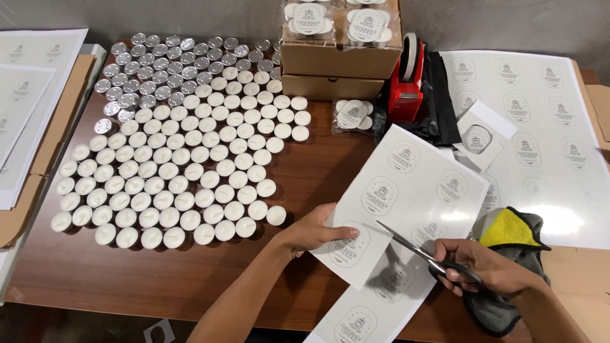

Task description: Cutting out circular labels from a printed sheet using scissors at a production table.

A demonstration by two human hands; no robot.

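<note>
Cutting is the step in hand: your right hand (489, 270) grips a pair of scissors (422, 253), fingers closed through the handles, with the blades parted and the tips reaching into the label sheet (406, 190) near the front edge of the surface (127, 273). Your left hand (318, 230) pinches that sheet at its left margin, thumb on top just beside one printed oval label, holding the paper flat and taut. A second strip of labels (368, 311) lies under it toward the front edge, and a large uncut sheet (540, 133) covers the right side of the surface. White tealight candles (178, 184) sit in rows across the left half, with bare metal cups (159, 70) at the back left corner. Cardboard boxes (340, 57) stand at the back, a red tape dispenser (406, 86) just beside them, and a grey and yellow cloth (511, 235) lies under your right wrist. As I judge it, the next move calls for a steady closing of the blades along the gap between labels, while your left hand keeps the paper from shifting.
</note>
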